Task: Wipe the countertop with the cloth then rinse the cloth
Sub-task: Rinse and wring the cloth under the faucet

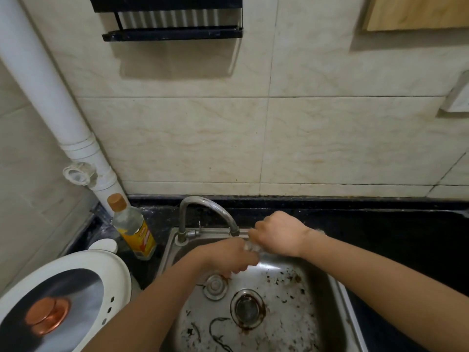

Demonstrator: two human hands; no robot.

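Both hands meet over the sink, directly below the faucet spout. The left hand (228, 255) is clenched, knuckles up, fingers curled downward around one end of the cloth (251, 247). The right hand (276, 235) is likewise clenched on the other end, at 2 o'clock from the left hand and just beside it. The cloth shows only as a small pale, blurred strip between the two fists; its full extent cannot be told. Both forearms are bare and enter from the lower edge.

The faucet (203, 212) arches from 10 o'clock of the hands, its outlet touching or just above the right hand's knuckles. The steel sink (337, 295) lies beneath, its floor speckled with dark debris. A drain plug (215, 285) sits at 6 o'clock of the left hand, and the open drain (247, 308) at 5 o'clock.

The dark desk (393, 240) surrounds the sink. A bottle (133, 227) with a yellow label stands upright at 9 o'clock of the hands. A white cooker lid (63, 301) occupies 8 o'clock. A white pipe (50, 92) runs down the tiled wall at 11 o'clock, and a black rack (172, 34) hangs at 12 o'clock.
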